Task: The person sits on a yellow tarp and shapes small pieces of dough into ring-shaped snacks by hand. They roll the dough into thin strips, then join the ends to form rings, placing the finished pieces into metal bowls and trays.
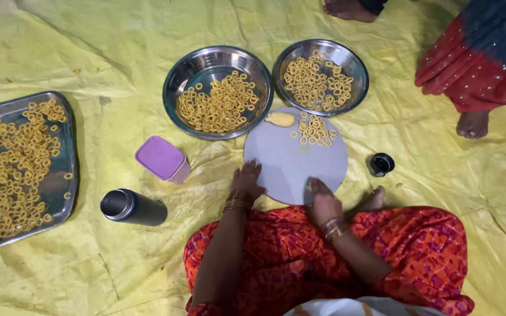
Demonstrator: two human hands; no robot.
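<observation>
The person is sitting cross-legged on a crinkled yellow plastic ground sheet (428,152), and everything here is placed relative to the round pale grey flat board (291,161) lying just in front of the knees. The left hand (246,182) is resting at the board's near-left edge, fingers spread and pressing flat on it, gripping nothing. The right hand (322,200) is sitting at the board's near-right edge, fingers curled together over a small bit of dough; whether it is actually pinching the bit cannot be told. The two hands are lying apart from each other.

On the far part of the board a soft pale yellow lump of dough (280,119) is lying, and just right of it a small cluster of shaped yellow dough rings (314,131) is gathering. Beyond the board's far edge two round steel bowls are standing side by side, the left steel bowl (206,61) and the right steel bowl (344,55), both holding more rings. Left of the board a small lilac-lidded plastic box (162,158) is sitting, and nearer the person a dark steel tumbler (133,206) is lying on its side. Far left, a rectangular steel tray (60,105) is carrying many rings. Right of the board a small black round cap (380,164) is standing. Another person's bare foot (472,124) is showing at the far right
</observation>
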